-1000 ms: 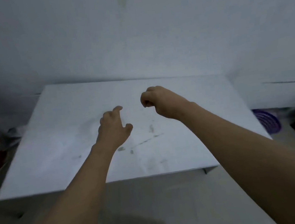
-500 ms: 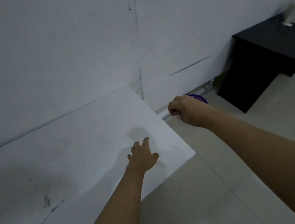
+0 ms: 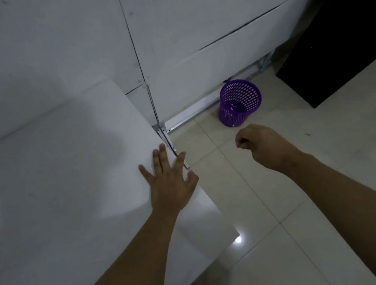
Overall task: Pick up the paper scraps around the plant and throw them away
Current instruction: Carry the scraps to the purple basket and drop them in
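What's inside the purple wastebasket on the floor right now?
Inside the purple mesh wastebasket, a couple of small pale bits show near the bottom, possibly paper. Its near wall covers the rest of the bottom.

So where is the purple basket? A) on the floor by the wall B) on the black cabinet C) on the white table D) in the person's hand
A: the purple basket stands on the tiled floor, right at the foot of the wall.
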